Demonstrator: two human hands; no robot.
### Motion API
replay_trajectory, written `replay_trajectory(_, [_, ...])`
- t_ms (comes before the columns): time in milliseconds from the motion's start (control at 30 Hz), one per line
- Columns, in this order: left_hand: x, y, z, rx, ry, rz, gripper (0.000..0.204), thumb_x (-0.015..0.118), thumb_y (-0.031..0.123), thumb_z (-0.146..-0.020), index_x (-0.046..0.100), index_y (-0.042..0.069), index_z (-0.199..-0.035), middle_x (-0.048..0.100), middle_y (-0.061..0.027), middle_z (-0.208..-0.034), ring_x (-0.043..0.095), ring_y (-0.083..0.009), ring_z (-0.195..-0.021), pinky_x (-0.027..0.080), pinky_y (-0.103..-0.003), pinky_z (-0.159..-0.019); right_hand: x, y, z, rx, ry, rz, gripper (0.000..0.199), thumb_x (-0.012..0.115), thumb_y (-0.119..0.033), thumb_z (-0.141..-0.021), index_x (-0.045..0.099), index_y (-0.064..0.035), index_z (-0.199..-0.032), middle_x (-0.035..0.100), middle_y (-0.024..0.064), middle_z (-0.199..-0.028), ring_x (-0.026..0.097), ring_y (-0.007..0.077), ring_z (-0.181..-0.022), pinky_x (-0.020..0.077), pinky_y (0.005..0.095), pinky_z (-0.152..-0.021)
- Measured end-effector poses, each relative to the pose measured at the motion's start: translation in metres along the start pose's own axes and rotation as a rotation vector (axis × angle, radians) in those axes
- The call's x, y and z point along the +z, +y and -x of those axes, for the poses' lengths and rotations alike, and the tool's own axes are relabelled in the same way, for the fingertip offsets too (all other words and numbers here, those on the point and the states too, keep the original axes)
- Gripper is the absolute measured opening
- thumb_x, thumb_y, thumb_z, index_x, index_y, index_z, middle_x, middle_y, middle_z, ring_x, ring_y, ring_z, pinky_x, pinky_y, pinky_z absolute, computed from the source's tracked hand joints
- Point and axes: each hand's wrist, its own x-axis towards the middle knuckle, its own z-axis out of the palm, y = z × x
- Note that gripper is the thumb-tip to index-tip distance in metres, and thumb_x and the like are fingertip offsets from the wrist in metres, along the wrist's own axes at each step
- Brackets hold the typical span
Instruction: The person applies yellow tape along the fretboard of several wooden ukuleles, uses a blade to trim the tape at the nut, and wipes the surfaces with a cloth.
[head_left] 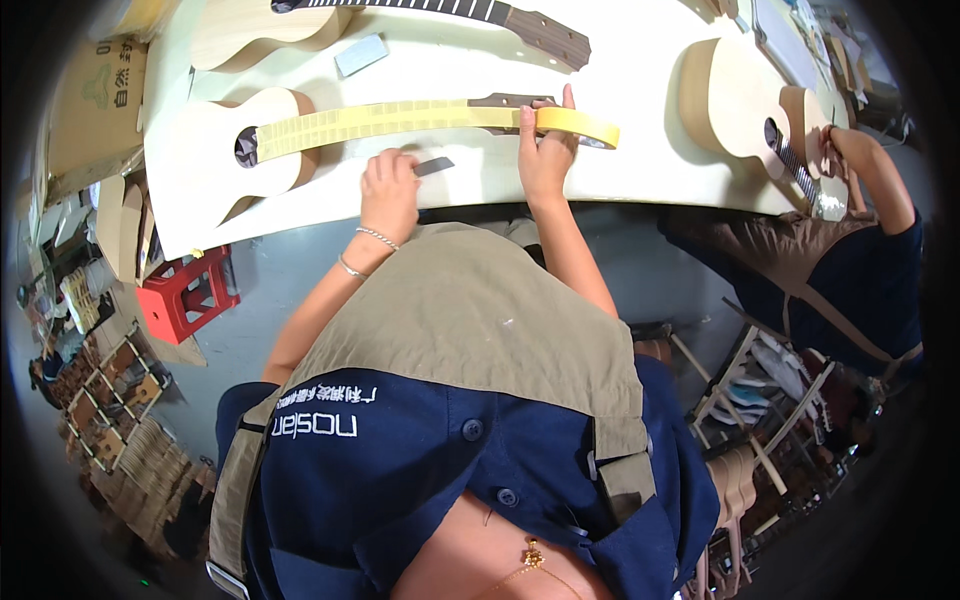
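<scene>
A pale, unfinished ukulele-like body (225,165) lies on the white table, its neck pointing right. Rows of yellow tape (370,120) cover its fretboard up to the dark headstock (497,101). My right hand (548,165) is at the headstock, closed around a roll of yellow tape (595,128), with thumb and forefinger raised beside it. My left hand (390,190) rests below the neck near the table edge with fingers curled; what they hold, if anything, is hidden. A flat dark grey piece (436,166) lies right beside its fingertips; I cannot tell whether they touch.
Another instrument (270,35) and a pale blue block (361,56) are at the far side. At right, a co-worker's hand (850,150) touches another wooden body (715,100). A red stool (190,295) stands left below the table; a cardboard box (100,110) is at far left.
</scene>
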Motion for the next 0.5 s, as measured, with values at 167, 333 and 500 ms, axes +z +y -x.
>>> replay_trajectory(167, [-0.031,0.005,-0.028,-0.139,-0.343,0.263,0.013,0.071,0.01,-0.075,0.062,0.005,-0.083,0.061,-0.0065,-0.072,0.061,-0.0193,-0.065,0.049,-0.031,-0.059,-0.004,-0.002,-0.001,-0.014,-0.032,0.018,0.063,0.059,-0.031,-0.089,0.034,0.0006,-0.137,0.06,0.0083,-0.097,0.053,0.0259,-0.095,0.0345,0.0442,-0.09])
replay_trajectory(333, [-0.017,0.035,-0.057,-0.373,-0.085,0.891,0.034,0.067,0.007,-0.084,0.056,0.002,-0.116,0.059,-0.0002,-0.067,0.055,-0.0041,-0.061,0.048,-0.019,-0.058,-0.007,-0.006,-0.002,-0.012,-0.05,0.025,0.055,0.057,-0.032,-0.089,0.041,-0.0038,-0.134,0.059,0.008,-0.095,0.053,0.0271,-0.094,0.0328,0.045,-0.093])
replay_trajectory(500, [-0.001,0.031,-0.061,-0.342,-0.12,0.966,0.052,0.066,0.001,-0.083,0.049,0.005,-0.132,0.054,0.0019,-0.063,0.047,-0.0023,-0.058,0.044,-0.018,-0.058,-0.007,-0.005,-0.003,-0.042,-0.051,0.074,0.049,0.057,-0.031,-0.089,0.045,-0.0058,-0.13,0.058,0.008,-0.094,0.053,0.0276,-0.097,0.0234,0.0501,-0.105])
